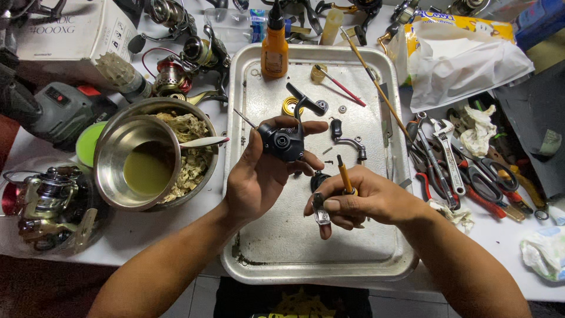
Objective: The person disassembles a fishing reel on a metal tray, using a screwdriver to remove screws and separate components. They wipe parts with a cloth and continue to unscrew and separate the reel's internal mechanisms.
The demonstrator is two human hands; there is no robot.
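1. Far left on the tabletop (518, 232) we see a clear tub (35, 206) with a reel inside, and above it a grey power tool (65, 112) and a white box (65, 29).
2. Next come two steel bowls: the inner bowl (138, 162) holds yellowish liquid, and the outer bowl (203, 176) has shredded stuff and a white spoon (203, 142) resting across it.
3. Spare reels (188, 59) lie just behind the bowls.
4. A metal tray (294, 235) sits in the middle, and we hold both hands over it.
5. Our left hand (259, 176) is closed around a dark reel body (282, 141), held up above the tray, thumb on the left side and fingers wrapped over the right.
6. Its black handle (306, 100) sticks up from the body.
7. On the tray behind it are an orange bottle (275, 50), a yellow ring (289, 106), a red stick (344, 88) and small dark parts (347, 138).
8. Our right hand (359, 203) is closed on a yellow-handled tool (345, 176), tip pointing up, just right of the reel body and not touching it.
9. The same hand's fingers also pinch a small metal part (321, 217).
10. A long brush (376, 82) lies across the tray's right edge.
11. Right of the tray are wrenches (447, 153), red-handled pliers (482, 194), scissors (500, 174), rags (479, 126) and a tissue pack (459, 53).
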